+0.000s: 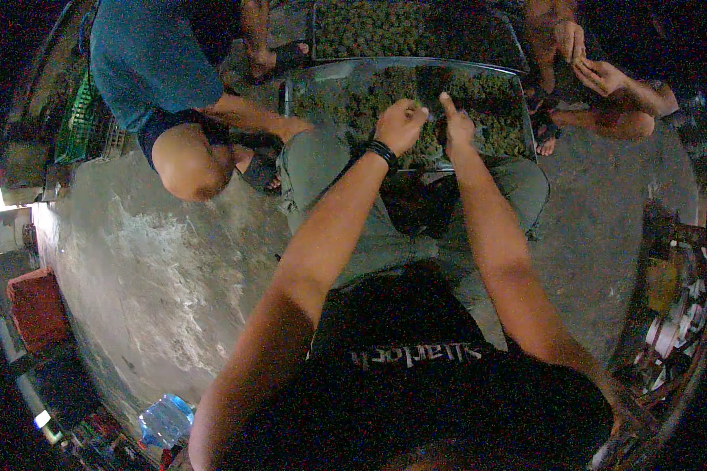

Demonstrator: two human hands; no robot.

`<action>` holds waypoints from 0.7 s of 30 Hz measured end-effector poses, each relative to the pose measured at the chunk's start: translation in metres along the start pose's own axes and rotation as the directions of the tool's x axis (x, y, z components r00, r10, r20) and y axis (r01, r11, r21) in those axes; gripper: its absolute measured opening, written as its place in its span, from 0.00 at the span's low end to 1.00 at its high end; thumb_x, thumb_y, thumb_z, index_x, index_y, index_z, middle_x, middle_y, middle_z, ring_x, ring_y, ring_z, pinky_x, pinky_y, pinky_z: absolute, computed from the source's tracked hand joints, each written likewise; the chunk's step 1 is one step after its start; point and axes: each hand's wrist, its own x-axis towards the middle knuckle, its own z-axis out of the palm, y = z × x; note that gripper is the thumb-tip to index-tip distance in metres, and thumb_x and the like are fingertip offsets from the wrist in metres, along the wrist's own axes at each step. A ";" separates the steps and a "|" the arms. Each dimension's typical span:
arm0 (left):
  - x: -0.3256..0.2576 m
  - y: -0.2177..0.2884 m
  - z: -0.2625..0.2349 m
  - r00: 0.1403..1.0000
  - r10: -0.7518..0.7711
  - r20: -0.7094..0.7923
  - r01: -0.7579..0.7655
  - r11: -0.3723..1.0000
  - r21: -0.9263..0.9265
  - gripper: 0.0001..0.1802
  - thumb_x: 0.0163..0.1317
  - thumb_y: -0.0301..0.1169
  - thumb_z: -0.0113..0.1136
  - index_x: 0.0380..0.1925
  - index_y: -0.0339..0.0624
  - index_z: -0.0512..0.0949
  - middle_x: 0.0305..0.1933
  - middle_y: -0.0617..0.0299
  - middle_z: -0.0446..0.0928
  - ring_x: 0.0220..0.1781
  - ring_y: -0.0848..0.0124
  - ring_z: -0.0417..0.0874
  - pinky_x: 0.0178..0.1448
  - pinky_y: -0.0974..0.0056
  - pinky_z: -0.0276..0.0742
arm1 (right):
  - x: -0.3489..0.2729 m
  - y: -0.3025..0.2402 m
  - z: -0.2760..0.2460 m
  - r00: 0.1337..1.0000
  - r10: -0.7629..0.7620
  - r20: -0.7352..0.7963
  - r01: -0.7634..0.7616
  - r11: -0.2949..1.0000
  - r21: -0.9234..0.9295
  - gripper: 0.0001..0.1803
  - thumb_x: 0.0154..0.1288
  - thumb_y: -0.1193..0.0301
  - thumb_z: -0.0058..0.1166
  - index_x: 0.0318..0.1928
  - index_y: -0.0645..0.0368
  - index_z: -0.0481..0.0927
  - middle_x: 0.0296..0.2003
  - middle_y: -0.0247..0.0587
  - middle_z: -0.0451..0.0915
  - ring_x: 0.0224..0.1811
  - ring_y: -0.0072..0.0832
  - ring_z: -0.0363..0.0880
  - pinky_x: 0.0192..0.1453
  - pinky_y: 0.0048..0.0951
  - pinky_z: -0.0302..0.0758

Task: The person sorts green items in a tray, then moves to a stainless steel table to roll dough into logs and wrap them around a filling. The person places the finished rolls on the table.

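In front of my knees sits a shallow tray (322, 72) with a pale rim, covered with many small greenish-brown clumps (499, 125) whose kind is too dim to tell. My left hand (399, 127), with dark bands at the wrist, is over the middle of it. Its fingers are curled and the thumb presses in; anything inside is hidden. Close by on the right, my right hand (459, 129) hovers over the same clumps. One digit points forward while its other fingers look curled under, and I cannot make out what they hold.
A second tray (416, 56) of similar clumps lies beyond. A person in blue (153, 71) sits at the left; another person's hands (585, 63) meet at the upper right. Also around are a green crate (75, 118), red container (37, 310) and clear blue-tinted bottle (166, 421).
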 end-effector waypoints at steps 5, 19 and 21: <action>-0.009 0.000 -0.007 0.999 -0.038 0.023 0.038 0.999 0.000 0.20 0.55 0.45 0.58 0.39 0.40 0.78 0.38 0.50 0.81 0.42 0.55 0.82 0.46 0.56 0.76 | -0.043 -0.024 -0.007 0.933 -0.046 0.356 -0.157 0.840 0.519 0.16 0.60 0.62 0.54 0.43 0.60 0.78 0.38 0.39 0.80 0.40 0.33 0.77 0.48 0.36 0.73; 0.000 0.033 0.021 0.999 0.050 0.011 -0.047 0.986 -0.162 0.21 0.55 0.45 0.58 0.39 0.38 0.77 0.35 0.48 0.80 0.39 0.54 0.82 0.45 0.56 0.77 | 0.198 0.054 -0.041 0.919 0.004 0.394 0.046 0.992 -0.118 0.18 0.64 0.54 0.53 0.35 0.58 0.77 0.39 0.44 0.76 0.45 0.30 0.72 0.41 0.31 0.73; -0.011 -0.006 -0.005 0.996 -0.059 -0.072 0.054 0.996 -0.067 0.21 0.55 0.45 0.58 0.37 0.37 0.77 0.34 0.47 0.80 0.38 0.52 0.82 0.44 0.56 0.77 | 0.024 -0.061 0.035 0.875 -0.137 0.465 -0.178 0.802 0.570 0.16 0.67 0.60 0.48 0.41 0.62 0.75 0.43 0.50 0.75 0.50 0.32 0.71 0.42 0.32 0.78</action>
